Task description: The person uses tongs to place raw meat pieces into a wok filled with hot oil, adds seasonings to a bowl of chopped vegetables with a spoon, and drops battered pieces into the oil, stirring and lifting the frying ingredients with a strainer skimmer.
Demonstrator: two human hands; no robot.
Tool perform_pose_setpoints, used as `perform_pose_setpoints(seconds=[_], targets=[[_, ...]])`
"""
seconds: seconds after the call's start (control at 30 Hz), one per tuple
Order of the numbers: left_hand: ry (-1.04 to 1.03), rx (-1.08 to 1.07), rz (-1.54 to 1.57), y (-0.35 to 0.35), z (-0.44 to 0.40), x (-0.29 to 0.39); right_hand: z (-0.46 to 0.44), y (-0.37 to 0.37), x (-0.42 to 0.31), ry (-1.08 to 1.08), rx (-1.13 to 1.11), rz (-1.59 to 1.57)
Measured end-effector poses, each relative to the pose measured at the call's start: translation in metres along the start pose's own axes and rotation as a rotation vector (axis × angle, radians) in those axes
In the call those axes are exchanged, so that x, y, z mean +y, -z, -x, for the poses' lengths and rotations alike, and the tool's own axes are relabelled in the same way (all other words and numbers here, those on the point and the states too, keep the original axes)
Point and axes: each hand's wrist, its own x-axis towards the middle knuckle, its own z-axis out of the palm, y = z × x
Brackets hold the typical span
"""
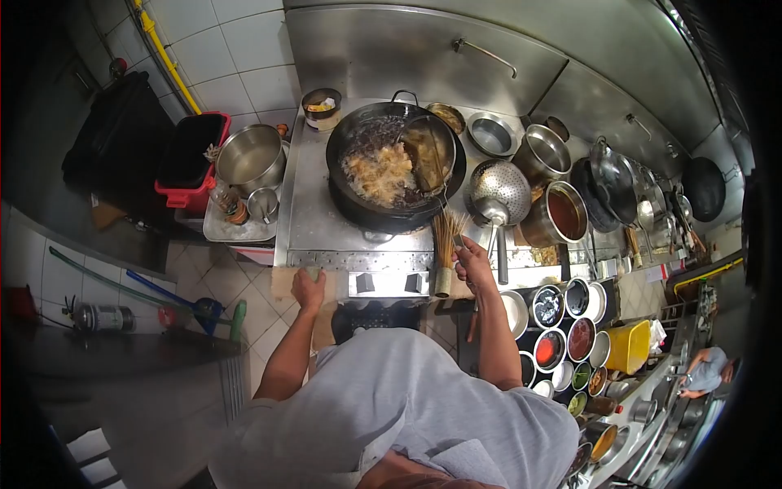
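Note:
A large black wok (339, 183) of bubbling oil sits on the stove, with golden-brown pieces of food (381, 174) frying in it. A round strainer (428, 155) rests inside its right side. My right hand (472, 262) is closed around what looks like the strainer's handle, partly hidden by a bamboo brush (445, 248) just left of the hand. At the stove's front edge, left of the wok, my left hand (309, 288) is closed in a fist. What it holds, if anything, I cannot make out.
A perforated skimmer (500, 191) lies right of the wok, near a pot of reddish-brown sauce (567, 216). Several seasoning containers (548, 306) stand at my right. A steel pot (250, 159) and a red bin (181, 198) are at left. Another person (707, 371) stands far right.

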Motion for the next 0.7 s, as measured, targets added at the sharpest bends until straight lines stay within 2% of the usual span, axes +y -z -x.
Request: perform_pose_setpoints(seconds=[0.37, 0.5, 0.7], targets=[[-0.009, -0.015, 0.041, 0.003, 0.000, 0.003, 0.024, 0.000, -0.019, 0.167, 0.110, 0.245], [0.027, 0.002, 0.063, -0.006, -0.006, 0.001, 0.026, 0.007, -0.018, 0.204, 0.174, 0.243], [0.029, 0.035, 0.153, -0.020, -0.005, -0.002, 0.015, 0.046, -0.011, 0.294, 0.223, 0.043]])
